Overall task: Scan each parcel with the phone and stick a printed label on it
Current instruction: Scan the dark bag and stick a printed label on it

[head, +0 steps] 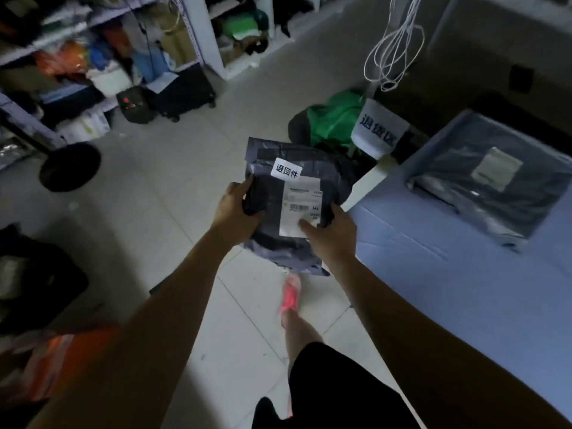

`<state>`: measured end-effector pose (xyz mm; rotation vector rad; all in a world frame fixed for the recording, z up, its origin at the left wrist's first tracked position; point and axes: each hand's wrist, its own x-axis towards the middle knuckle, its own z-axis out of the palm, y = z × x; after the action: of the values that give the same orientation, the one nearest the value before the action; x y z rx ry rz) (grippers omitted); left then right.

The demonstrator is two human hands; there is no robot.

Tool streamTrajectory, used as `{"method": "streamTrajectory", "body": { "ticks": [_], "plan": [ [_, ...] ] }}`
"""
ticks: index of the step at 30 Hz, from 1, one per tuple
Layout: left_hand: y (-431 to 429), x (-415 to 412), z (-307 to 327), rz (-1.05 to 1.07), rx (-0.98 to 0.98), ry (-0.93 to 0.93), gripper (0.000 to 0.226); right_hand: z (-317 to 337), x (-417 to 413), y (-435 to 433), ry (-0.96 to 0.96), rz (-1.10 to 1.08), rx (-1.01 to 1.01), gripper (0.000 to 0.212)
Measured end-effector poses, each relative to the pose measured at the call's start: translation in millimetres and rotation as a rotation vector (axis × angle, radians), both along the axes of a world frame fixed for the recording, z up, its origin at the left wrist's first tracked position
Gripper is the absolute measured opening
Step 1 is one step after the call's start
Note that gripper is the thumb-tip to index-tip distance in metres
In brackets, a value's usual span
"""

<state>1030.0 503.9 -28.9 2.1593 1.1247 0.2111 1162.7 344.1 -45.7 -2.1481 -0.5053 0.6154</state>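
Parcel (272, 243) in a grey plastic mailer, held in both hands at mid-frame above a pale tiled floor (154, 212), just left of a blue table.

At far left, metal shelving (192, 35) is packed with bags and boxes. A black wheeled case (182, 94) stands at its foot, and a round black base (70, 167) sits on the tiles nearer by. An orange bag (52, 363) lies at near left.

The left hand (235, 212) grips the mailer's left edge, fingers curled over the top face. A small white sticker (286, 168) with black characters sits slantwise near the far end of the mailer, just above a larger white shipping label (301, 209) bearing a barcode. The right hand (331, 233) clasps the right edge; its thumb lies across the near end of the shipping label, and its other fingers wrap out of sight beneath.

Below the mailer, a foot in a pink shoe (291, 295) is blurred against the tiles.

Beyond the hands, a green bag (334, 122) lies on the floor beside a white sign (379, 131) lettered in blue. White cords (396, 41) hang in loops above the sign. On the blue table (464, 274) at right, a second grey parcel (495, 205) lies flat with a pale label on its top face, well apart from the one in hand.
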Motion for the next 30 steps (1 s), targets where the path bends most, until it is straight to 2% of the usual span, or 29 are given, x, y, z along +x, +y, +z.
{"method": "streamTrajectory", "body": {
  "ticks": [3, 6, 10, 14, 17, 25, 28, 30],
  "plan": [
    [69.7, 36.7, -26.4, -0.052, -0.010, 0.087, 0.078, -33.7, 21.8, 64.8, 0.074, -0.067, 0.013, 0.048],
    [130.3, 74.9, -61.7, -0.121, -0.050, 0.123, 0.093, -72.4, 44.5, 117.4, 0.082, -0.169, 0.002, 0.042],
    [191.2, 127.8, -122.8, -0.274, -0.069, 0.184, 0.105, -131.7, 79.5, 174.2, 0.121, -0.269, -0.153, 0.058],
    [232.6, 182.6, -194.8, -0.421, -0.059, 0.201, 0.099, -195.3, 118.5, 212.8, 0.240, -0.294, -0.258, 0.081],
    [263.2, 220.4, -258.3, -0.536, -0.044, 0.236, 0.096, -254.1, 151.8, 229.8, 0.284, -0.269, -0.296, 0.083],
    [304.5, 289.0, -411.4, -0.752, -0.150, 0.277, 0.096, -403.9, 192.3, 269.7, 0.386, -0.457, -0.389, 0.086],
    [304.4, 287.5, -447.5, -0.757, -0.211, 0.314, 0.091, -442.0, 193.2, 267.9, 0.449, -0.488, -0.375, 0.091],
    [301.2, 285.1, -460.1, -0.778, -0.227, 0.319, 0.089, -454.6, 190.1, 266.9, 0.426, -0.486, -0.377, 0.088]
  ]
}}
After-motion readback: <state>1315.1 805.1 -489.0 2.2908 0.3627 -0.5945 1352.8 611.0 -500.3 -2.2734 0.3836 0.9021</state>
